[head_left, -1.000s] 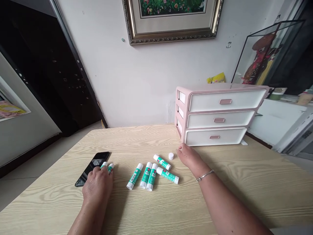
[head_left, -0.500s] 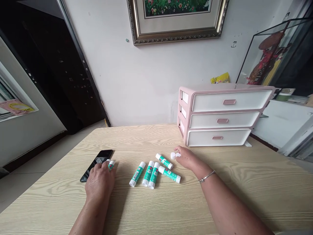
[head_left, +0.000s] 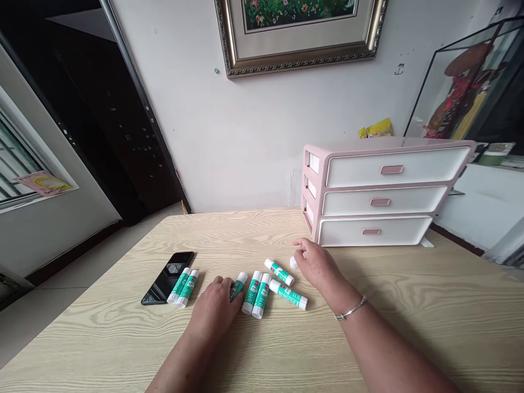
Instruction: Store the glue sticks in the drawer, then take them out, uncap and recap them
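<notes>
Several green-and-white glue sticks lie on the wooden table [head_left: 368, 338]. My left hand [head_left: 215, 307] rests on the table with its fingers closed over the lower end of the leftmost glue stick of the middle group [head_left: 238, 284]. Two more sticks [head_left: 257, 293] lie right beside it, and two others [head_left: 279, 272] [head_left: 289, 295] lie slanted to the right. My right hand [head_left: 316, 265], with a bracelet on the wrist, pinches a small white cap [head_left: 293, 262] on the table just in front of the drawer unit. A pair of glue sticks [head_left: 183, 286] lies apart by the phone.
A black phone [head_left: 166, 277] lies at the left of the table. A pink three-drawer unit [head_left: 385, 191] with all drawers closed stands at the back right. Behind the table are a wall with a framed picture [head_left: 301, 33] and a dark doorway at the left.
My left hand let go of the two glue sticks by the phone and moved right onto the leftmost stick of the middle group. My right hand closed its fingers on the white cap.
</notes>
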Tool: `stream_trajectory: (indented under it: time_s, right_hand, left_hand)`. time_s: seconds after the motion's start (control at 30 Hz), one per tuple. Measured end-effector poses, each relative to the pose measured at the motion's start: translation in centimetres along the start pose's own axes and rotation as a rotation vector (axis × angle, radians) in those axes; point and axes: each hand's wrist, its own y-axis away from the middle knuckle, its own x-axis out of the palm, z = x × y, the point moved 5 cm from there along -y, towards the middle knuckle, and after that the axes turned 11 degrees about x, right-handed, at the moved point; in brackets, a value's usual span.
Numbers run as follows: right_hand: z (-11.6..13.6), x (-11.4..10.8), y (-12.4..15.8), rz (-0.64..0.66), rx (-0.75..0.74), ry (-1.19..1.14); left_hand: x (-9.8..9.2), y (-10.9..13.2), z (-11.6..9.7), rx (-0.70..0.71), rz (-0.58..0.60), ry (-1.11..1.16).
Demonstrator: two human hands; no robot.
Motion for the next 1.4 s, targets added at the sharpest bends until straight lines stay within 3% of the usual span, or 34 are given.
stream_trajectory:
  time_s: [0.1, 0.23, 0.37, 0.5, 0.73, 0.93, 1.07, 1.23, 1.4]
  right_hand:
    - [0.8, 0.3, 0.6, -0.002, -0.072, -0.091]
    - [1.6, 1.3, 1.7, 0.082, -0.134, -0.302]
    - [2.4, 2.6, 3.0, 0.224, -0.201, -0.478]
    - [2.7, 2.9, 3.9, 0.216, -0.239, -0.542]
    - [3.4, 3.2, 4.3, 0.195, -0.237, -0.359]
    - [3.1, 4.7, 4.6, 0.291, -0.157, -0.564]
    - [3.8, 3.8, 5.2, 0.293, -0.284, -0.634]
    - [4.6, 3.1, 6.3, 0.291, -0.423, -0.640]
    - [3.7, 3.3, 6.0, 0.375, -0.411, -0.627]
  left_hand:
    - [-0.5, -0.1, -0.4, 0.011, -0.030, -0.006]
    - [-1.4, 0.1, -1.0, 0.040, -0.184, 0.107]
    - [-2.0, 0.1, -3.5, 0.235, -0.304, 0.178]
    - [-2.0, -0.1, -6.5, 0.398, -0.306, 0.189]
    - [-1.3, -0.1, -8.0, 0.447, -0.242, 0.291]
    - [-1.4, 0.7, -8.0, 0.444, -0.059, 0.670]
    - [-1.5, 1.2, -7.8, 0.439, 0.015, 0.905]
    - [-0.5, 1.7, -7.7, 0.297, 0.184, 1.231]
    - [0.0, 3.2, -7.6, 0.165, 0.315, 1.511]
